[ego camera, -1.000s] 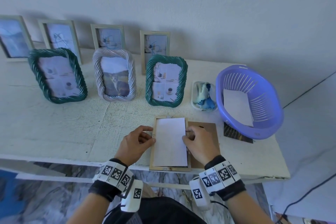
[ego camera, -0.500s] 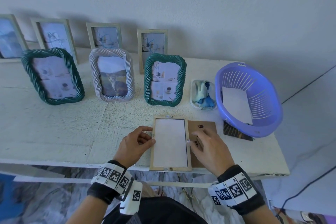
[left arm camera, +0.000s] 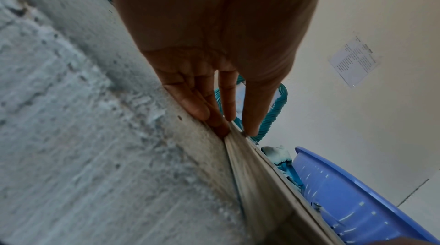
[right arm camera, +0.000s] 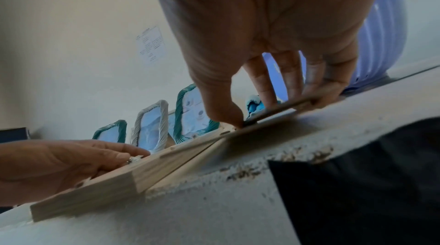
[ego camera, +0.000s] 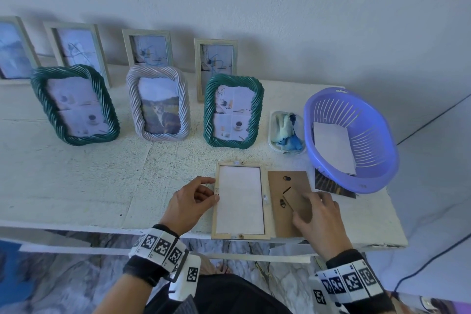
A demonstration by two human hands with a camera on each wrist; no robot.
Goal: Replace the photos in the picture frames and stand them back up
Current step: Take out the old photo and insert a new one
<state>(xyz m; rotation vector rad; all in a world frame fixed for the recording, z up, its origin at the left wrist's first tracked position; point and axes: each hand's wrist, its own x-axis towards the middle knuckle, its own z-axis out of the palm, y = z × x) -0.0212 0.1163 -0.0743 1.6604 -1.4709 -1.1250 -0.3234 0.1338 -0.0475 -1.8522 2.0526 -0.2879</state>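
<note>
A pale wooden frame (ego camera: 239, 236) lies face down near the table's front edge, with a white photo back (ego camera: 240, 201) set inside it. My left hand (ego camera: 204, 194) pinches the frame's left rail (left arm camera: 262, 183) with thumb and fingertips (left arm camera: 221, 126). Right of the frame lies the brown backing board (ego camera: 283, 178). My right hand (ego camera: 309, 208) rests on it, and thumb and fingers (right arm camera: 316, 96) pinch its hinged stand leaf (right arm camera: 281, 108), which is lifted slightly off the board. In the right wrist view the frame (right arm camera: 95, 189) and my left hand (right arm camera: 71, 158) show at lower left.
A purple basket (ego camera: 382, 178) holding white sheets stands at the right, partly on a dark photo (ego camera: 331, 186). A small dish of blue and white cloth (ego camera: 288, 132) sits beside it. Three rope-rimmed frames (ego camera: 233, 109) stand mid-table, with several slim frames (ego camera: 215, 64) behind them.
My right hand left the photo's right edge and moved right onto the backing board, taking hold of its stand leaf. The photo now lies flat inside the frame. My left hand stayed.
</note>
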